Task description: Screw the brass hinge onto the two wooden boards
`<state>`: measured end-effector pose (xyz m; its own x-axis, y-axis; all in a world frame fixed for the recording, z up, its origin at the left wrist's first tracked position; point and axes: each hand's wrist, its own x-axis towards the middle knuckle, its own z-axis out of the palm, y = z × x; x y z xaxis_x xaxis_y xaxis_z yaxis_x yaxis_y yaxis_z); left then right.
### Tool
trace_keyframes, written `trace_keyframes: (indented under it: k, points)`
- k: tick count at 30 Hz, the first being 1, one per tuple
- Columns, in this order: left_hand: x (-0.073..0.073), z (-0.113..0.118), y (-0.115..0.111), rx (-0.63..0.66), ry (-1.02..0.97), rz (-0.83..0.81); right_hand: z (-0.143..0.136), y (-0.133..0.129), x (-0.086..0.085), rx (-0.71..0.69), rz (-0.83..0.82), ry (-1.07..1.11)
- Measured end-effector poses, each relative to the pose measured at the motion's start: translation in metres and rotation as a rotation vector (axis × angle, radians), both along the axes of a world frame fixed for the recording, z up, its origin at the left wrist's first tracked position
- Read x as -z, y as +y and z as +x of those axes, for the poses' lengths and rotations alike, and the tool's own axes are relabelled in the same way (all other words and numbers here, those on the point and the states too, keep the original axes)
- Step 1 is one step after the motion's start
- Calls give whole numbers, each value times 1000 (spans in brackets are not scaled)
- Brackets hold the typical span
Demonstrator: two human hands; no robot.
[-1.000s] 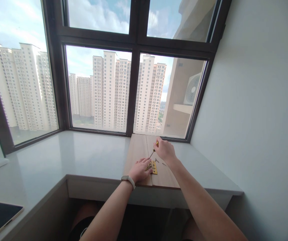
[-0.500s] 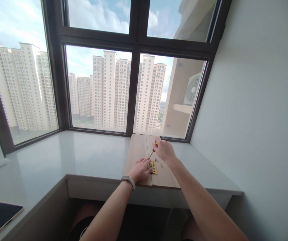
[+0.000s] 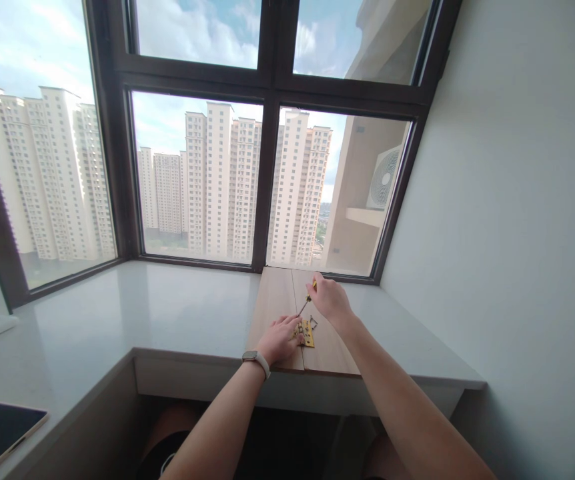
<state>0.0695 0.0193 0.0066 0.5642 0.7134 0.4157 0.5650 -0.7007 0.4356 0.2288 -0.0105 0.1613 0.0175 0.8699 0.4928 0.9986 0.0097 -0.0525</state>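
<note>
My right hand (image 3: 331,299) is closed around the yellow handle of a screwdriver (image 3: 304,307). Its thin shaft slants down to the left, and the tip ends at the fingers of my left hand (image 3: 281,339). That hand presses down on a brass-coloured hinge (image 3: 308,335), its thumb on the metal and its fingers covering the left leaf. Under the hinge lie two wooden boards (image 3: 273,293) side by side, with the hinge across their seam. A few small screws (image 3: 314,323) rest just right of the hinge. Whatever the screwdriver tip touches is hidden.
The boards lie on a white window sill (image 3: 192,307), reaching its front edge. A dark-framed window (image 3: 267,167) rises behind. On the right stands a white wall (image 3: 507,200). At the lower left lies a dark-screened tablet or phone (image 3: 2,433).
My right hand and the screwdriver handle have shifted very slightly right. One loose screw lies closer to the hinge than before. My left hand stays in place.
</note>
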Motion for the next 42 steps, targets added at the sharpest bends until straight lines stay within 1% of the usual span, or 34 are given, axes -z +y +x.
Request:
trace_keyframes:
  k: [2,6,10,14,17,21,24,30,35,42]
  points:
    - [0,0,0,-1,-5,-2,1,0,0,-28,-10,12]
    - [1,0,0,-5,-13,-1,4,-1,-2,-133,-43,14]
    - [1,0,0,-1,-28,-5,6,1,-2,-196,-15,52]
    - [2,0,3,3,-87,-26,5,3,-1,-207,29,113]
    - [6,1,9,-4,-159,-83,3,3,1,-220,40,140]
    - [11,3,15,-29,-250,-161,0,2,2,-218,28,152]
    - [13,3,15,-31,-287,-173,-1,1,2,-220,12,156]
    - [12,1,13,-15,-274,-186,-2,0,6,-218,-6,142]
    - [13,2,14,-26,-271,-173,-2,0,11,-219,-7,131]
    - [15,2,16,-39,-237,-162,-3,0,11,-221,-29,120]
